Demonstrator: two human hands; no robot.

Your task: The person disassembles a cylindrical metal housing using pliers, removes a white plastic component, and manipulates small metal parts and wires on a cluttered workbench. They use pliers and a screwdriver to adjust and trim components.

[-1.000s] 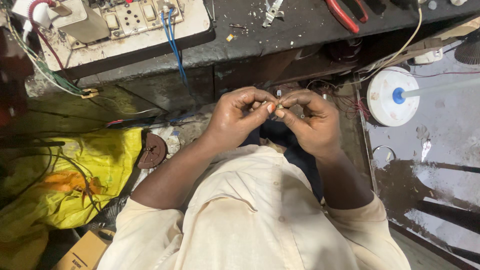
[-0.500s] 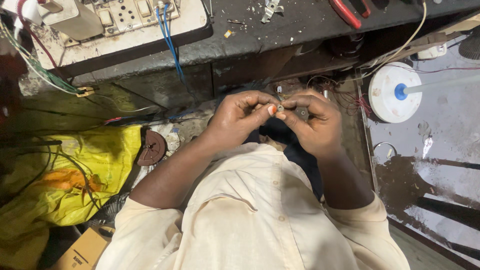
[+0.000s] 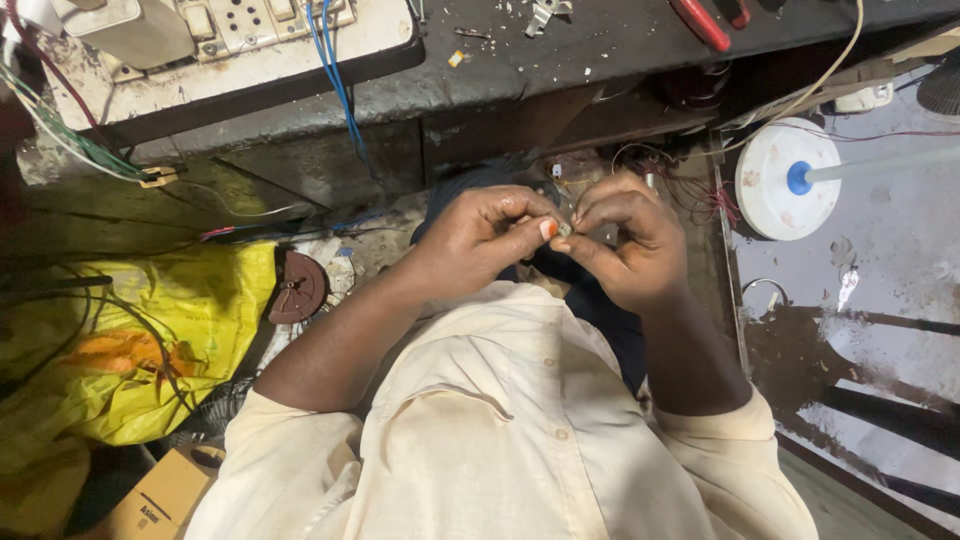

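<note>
1. My left hand (image 3: pixel 480 240) and right hand (image 3: pixel 625 245) meet over my lap, below the bench (image 3: pixel 600 60) edge, fingertips touching.
2. Both are curled nearly shut, pinching a tiny part (image 3: pixel 563 229) between thumbs and forefingers. It looks like a small metal or plastic piece, too small to tell more.
3. I judge it very light and stiff, easy to drop or flick away, so it wants a firm pinch at its edges, with thumb tips close on either side.
4. Thin wires (image 3: pixel 690 190) lie in a tangle just beyond my right hand; I cannot tell if any runs to the part.
5. Further out: a white disc (image 3: pixel 780 200) with a blue hub to the right, a brown disc (image 3: pixel 296 288) and a yellow bag (image 3: pixel 110 340) to the left.
6. On the bench sit a white switchboard (image 3: pixel 250 40) with blue wires (image 3: pixel 335 80), and red-handled pliers (image 3: pixel 700 20).
</note>
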